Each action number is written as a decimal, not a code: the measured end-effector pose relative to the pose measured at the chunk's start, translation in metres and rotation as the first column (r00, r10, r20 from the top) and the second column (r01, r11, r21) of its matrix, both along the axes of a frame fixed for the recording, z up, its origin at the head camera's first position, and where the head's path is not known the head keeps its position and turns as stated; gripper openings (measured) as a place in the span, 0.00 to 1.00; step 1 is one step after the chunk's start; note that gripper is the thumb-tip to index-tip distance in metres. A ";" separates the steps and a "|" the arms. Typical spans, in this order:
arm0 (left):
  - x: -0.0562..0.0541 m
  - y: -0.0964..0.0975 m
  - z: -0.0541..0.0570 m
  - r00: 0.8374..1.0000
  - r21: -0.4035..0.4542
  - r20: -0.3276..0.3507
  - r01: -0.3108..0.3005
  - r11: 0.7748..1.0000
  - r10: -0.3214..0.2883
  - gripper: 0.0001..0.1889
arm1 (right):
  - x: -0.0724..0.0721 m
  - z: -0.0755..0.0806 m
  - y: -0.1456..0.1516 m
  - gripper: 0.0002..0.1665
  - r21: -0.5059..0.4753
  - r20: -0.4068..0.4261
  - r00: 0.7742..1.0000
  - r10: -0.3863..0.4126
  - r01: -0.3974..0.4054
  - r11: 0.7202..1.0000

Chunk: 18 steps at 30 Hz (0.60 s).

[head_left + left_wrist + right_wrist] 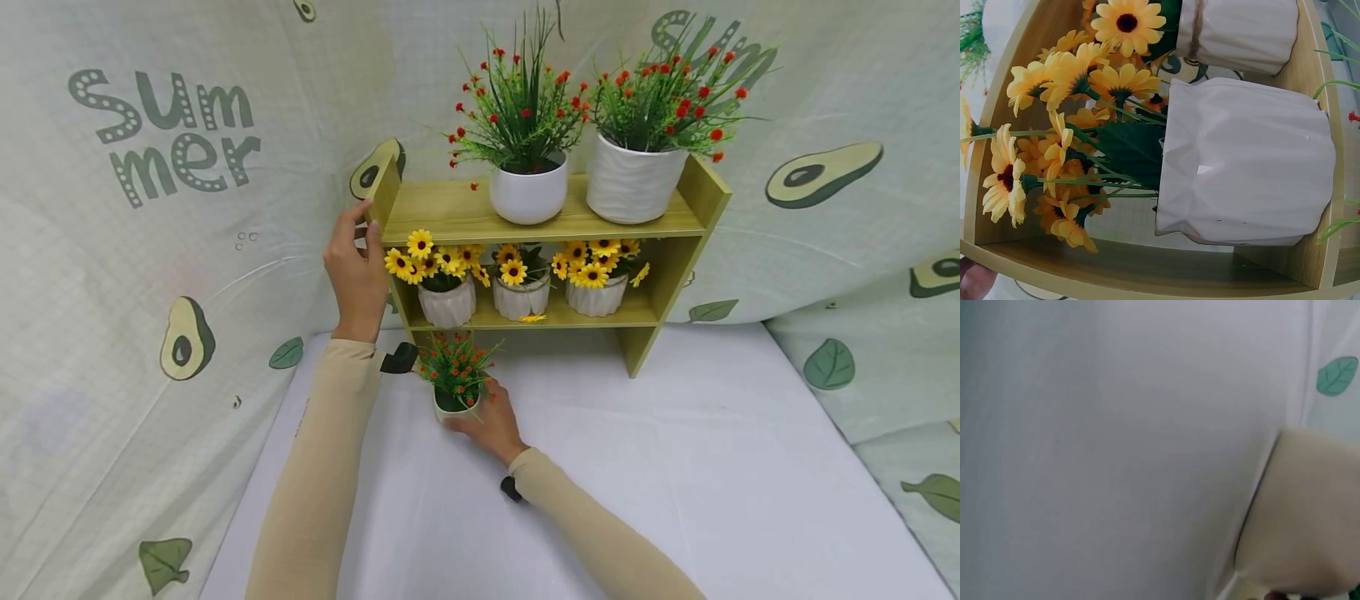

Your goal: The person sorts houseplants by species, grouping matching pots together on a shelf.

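My right hand [493,421] grips a small white pot [450,413] of red-flowered greenery [455,367], low before the shelf's lower left corner. Whether the pot touches the table is unclear. Up at the left, my left hand [358,279] touches the outside of the left side panel of a wooden two-tier shelf [442,208]; a fingertip [975,280] shows beyond the panel in the left wrist view. On the lower tier stand three ribbed white pots [448,305] of yellow daisies [420,244]. The upper tier bears a round white pot [528,196] and a wavy white pot [633,183], both with red-flowered grass.
A white-covered table [600,467] lies under and before the shelf. Behind and beside it hangs a cloth [300,83] printed with avocados and leaves. One yellow daisy [533,317] droops over the lower tier's front edge. A blurred beige shape [1304,512] fills the right wrist view's lower right.
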<state>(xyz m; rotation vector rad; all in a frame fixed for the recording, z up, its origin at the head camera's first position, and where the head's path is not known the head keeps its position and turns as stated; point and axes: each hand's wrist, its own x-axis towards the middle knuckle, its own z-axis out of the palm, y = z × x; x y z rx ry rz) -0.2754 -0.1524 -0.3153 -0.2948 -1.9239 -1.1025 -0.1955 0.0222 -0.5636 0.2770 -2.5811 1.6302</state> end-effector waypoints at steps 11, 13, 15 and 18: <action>0.000 0.001 0.000 1.000 0.009 0.009 0.004 1.000 -0.004 0.17 | 0.001 0.007 -0.014 0.48 0.100 -0.060 0.994 -0.088 0.093 0.991; 0.000 0.001 0.000 1.000 0.009 0.012 0.002 1.000 -0.002 0.17 | 0.002 0.009 -0.014 0.47 0.124 -0.045 0.994 -0.095 0.100 0.987; 0.001 0.001 0.001 1.000 0.005 0.010 -0.001 1.000 0.000 0.17 | 0.003 0.011 -0.016 0.46 0.143 -0.043 0.994 -0.103 0.108 0.984; 0.001 0.001 0.001 1.000 0.009 0.008 -0.002 1.000 0.002 0.17 | 0.004 0.012 -0.021 0.46 0.200 -0.042 0.991 -0.129 0.135 0.971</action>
